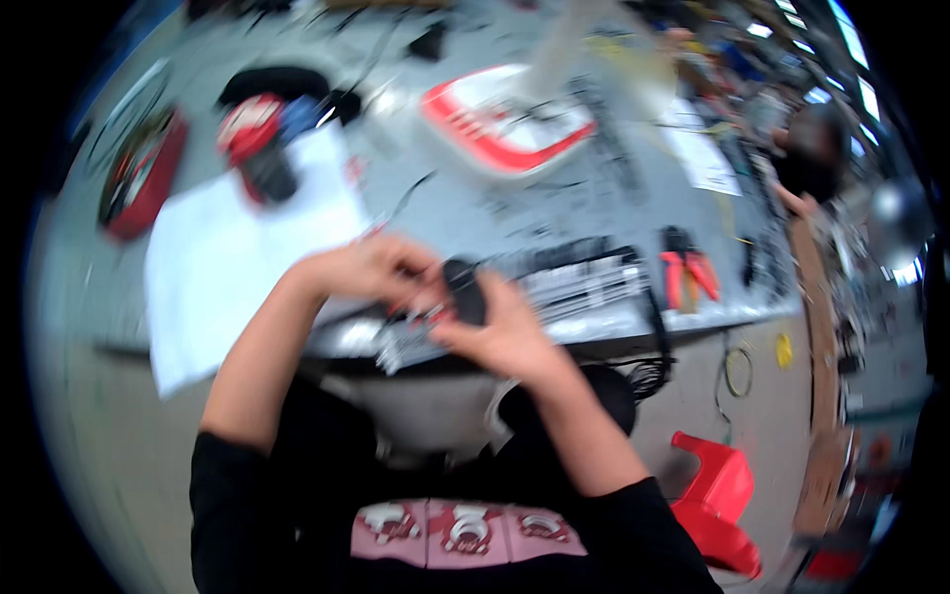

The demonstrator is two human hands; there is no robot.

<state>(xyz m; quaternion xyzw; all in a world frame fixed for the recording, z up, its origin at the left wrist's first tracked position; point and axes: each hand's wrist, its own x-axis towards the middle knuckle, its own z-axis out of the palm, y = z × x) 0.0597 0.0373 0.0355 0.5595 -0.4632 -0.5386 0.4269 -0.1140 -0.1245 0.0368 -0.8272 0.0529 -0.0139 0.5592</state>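
Note:
My right hand [507,332] is closed around a dark, rounded object [463,289], whose kind the blur hides, and holds it above the near edge of the table. Right beside it, my left hand [381,272] has its fingers drawn together at a small bit of red and metal [426,309]. Whether that bit belongs to the dark object I cannot make out. Under and to the right of my hands lies a row of pale and dark strips [584,285]. A large white sheet [213,267] hangs over the table edge beneath my left forearm.
A red-and-black tool [259,148] rests on the sheet; a red tray [148,173] stands left. Farther back is a white-and-red fan base [505,124]. Pliers [687,279] lie right, near a hanging black cable [655,346]. A red stool [717,500] stands below; another person [813,158] is far right.

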